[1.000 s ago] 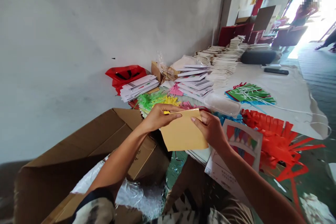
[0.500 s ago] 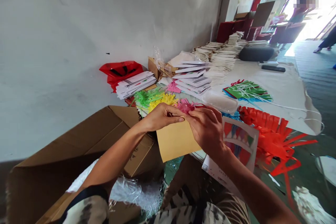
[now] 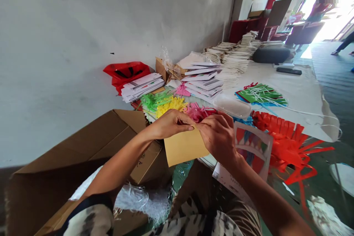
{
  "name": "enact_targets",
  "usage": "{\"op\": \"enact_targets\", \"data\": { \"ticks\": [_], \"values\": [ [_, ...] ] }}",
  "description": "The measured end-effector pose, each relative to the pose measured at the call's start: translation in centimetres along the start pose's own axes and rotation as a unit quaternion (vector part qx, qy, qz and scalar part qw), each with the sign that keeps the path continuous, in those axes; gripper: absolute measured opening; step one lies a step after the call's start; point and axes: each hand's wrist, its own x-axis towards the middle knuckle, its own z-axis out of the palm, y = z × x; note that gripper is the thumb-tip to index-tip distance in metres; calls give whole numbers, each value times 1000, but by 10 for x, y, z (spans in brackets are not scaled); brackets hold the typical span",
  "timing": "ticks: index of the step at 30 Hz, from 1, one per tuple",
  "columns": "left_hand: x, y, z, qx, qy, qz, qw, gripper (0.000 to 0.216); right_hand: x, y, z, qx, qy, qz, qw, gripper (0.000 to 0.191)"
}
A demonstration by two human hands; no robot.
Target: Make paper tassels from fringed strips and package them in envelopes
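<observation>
I hold a small tan paper envelope (image 3: pixel 184 147) up in front of me with both hands at its top edge. My left hand (image 3: pixel 170 123) pinches the top left part, fingers curled together. My right hand (image 3: pixel 218 136) grips the top right part, fingers closed over the edge and touching the left fingertips. Just behind the hands lie fringed paper cut-outs in green, yellow (image 3: pixel 168 105) and pink (image 3: pixel 197 112). What is at the envelope's mouth is hidden by my fingers.
An open cardboard box (image 3: pixel 83 155) with clear plastic wrap stands at the left. Stacks of white cards (image 3: pixel 141 86), a red bag (image 3: pixel 125 72), a clear plastic lid (image 3: pixel 232 107), red fringed paper (image 3: pixel 284 140) and green bunting (image 3: pixel 261 96) cover the white table. A person stands far right by the doorway.
My right hand has slid from the envelope's right side up to its top edge, meeting the left fingers. The envelope sank a little lower.
</observation>
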Motion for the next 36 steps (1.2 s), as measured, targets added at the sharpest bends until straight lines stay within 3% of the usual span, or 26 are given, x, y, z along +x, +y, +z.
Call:
{"op": "enact_targets", "data": {
  "ticks": [4, 20, 27, 36],
  "values": [
    [0, -4, 1, 22, 1, 10, 1000, 20, -4, 1, 1, 10, -7, -1, 1000, 35],
    [10, -1, -5, -46, -8, -41, 998, 23, -12, 5, -2, 31, 4, 46, 998, 17],
    [14, 3, -2, -75, -36, -26, 996, 19, -10, 10, 5, 2, -23, 78, 997, 28],
    [18, 4, 0, -59, -46, -26, 997, 18, -18, 8, 2, -4, 1, 12, 1000, 47]
  ]
}}
